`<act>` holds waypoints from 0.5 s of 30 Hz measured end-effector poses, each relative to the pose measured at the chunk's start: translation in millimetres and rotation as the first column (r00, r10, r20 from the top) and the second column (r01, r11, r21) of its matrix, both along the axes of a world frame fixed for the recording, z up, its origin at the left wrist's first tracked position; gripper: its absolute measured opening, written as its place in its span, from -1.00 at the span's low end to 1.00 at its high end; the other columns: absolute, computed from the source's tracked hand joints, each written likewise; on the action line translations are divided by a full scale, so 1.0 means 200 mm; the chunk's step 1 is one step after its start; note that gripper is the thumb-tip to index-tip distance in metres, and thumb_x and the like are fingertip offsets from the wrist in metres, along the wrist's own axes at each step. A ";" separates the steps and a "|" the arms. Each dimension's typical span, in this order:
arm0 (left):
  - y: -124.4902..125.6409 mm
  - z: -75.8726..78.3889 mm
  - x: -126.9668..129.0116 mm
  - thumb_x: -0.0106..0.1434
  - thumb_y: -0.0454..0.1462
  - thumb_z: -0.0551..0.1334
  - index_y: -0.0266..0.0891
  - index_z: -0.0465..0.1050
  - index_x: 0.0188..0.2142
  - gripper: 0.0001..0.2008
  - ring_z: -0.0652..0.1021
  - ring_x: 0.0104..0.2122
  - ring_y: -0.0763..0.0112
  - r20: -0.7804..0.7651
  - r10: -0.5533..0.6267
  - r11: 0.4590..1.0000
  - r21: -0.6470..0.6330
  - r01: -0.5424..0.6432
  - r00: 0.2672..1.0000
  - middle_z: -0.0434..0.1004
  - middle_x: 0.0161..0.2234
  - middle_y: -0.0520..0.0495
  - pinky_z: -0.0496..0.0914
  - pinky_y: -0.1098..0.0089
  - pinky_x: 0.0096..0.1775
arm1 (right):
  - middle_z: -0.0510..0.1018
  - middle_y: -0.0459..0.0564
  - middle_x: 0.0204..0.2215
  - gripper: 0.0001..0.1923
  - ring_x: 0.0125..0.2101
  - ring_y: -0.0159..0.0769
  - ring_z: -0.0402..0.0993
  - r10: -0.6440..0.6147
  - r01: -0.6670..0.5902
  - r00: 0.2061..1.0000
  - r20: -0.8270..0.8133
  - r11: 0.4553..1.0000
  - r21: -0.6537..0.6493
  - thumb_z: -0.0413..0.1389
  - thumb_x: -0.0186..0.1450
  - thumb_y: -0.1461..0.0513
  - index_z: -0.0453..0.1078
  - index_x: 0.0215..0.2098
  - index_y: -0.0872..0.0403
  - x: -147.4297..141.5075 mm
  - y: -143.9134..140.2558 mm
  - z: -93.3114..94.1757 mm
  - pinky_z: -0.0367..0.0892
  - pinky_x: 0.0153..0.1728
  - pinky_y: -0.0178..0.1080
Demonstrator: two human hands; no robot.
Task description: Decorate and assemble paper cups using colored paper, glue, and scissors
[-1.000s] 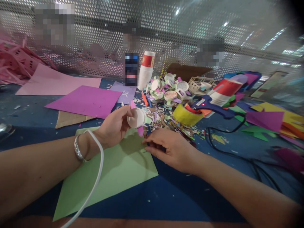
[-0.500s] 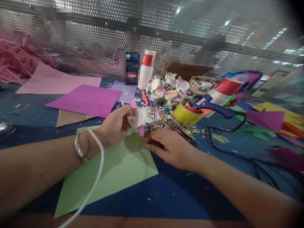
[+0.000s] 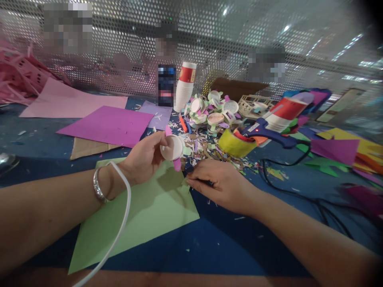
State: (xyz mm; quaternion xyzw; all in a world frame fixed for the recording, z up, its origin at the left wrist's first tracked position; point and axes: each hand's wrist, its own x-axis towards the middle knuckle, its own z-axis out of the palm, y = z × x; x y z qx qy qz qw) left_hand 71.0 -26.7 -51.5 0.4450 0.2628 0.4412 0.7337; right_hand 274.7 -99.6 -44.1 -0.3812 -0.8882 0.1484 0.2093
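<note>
Above green sheet (image 3: 140, 215), your left hand (image 3: 143, 157) grasps white cup base (image 3: 171, 147) with pink petals, lifted off table. Right hand (image 3: 221, 185) lies low at sheet's right corner, fingers (image 3: 197, 184) pinched on something small; cannot tell what. Keep cup steady, face turned to you. Pick one scrap only from scrap pile (image 3: 206, 149) just beyond. Glue gun (image 3: 266, 133) sits farther right, light on, near yellow tape roll (image 3: 235, 144); mind hot tip and cable (image 3: 287, 187).

Both forearms are bare (no sleeves); the left wrist wears a shiny silver metal bracelet (image 3: 97, 185), with a thin white cable (image 3: 121, 223) near.
</note>
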 end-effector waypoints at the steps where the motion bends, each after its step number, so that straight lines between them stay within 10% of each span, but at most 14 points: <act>1: 0.00 0.00 0.00 0.05 -0.39 0.08 -0.26 0.31 -0.63 -0.84 0.43 -0.59 0.42 0.000 -0.010 1.000 -0.001 0.010 1.000 0.29 -0.58 -0.02 0.44 0.39 -0.51 | 0.62 0.03 -0.39 -0.77 -0.32 -0.28 0.49 -0.001 0.001 1.000 -0.014 1.000 0.005 0.10 0.44 0.26 0.57 -0.29 0.16 0.00 0.00 0.00 0.33 -0.24 -0.24; 15: -0.02 -0.01 -0.01 -0.03 -0.35 0.30 -0.27 0.41 -0.49 -0.91 0.53 -0.47 0.42 -0.133 -0.083 0.992 0.079 0.094 0.988 0.49 -0.50 0.00 0.41 0.38 -0.33 | 0.48 -0.12 -0.47 -0.86 -0.46 -0.42 0.37 -0.209 0.188 0.950 -0.230 0.976 -0.111 0.19 0.37 0.24 0.50 -0.37 0.07 0.04 -0.02 0.09 0.27 -0.43 -0.33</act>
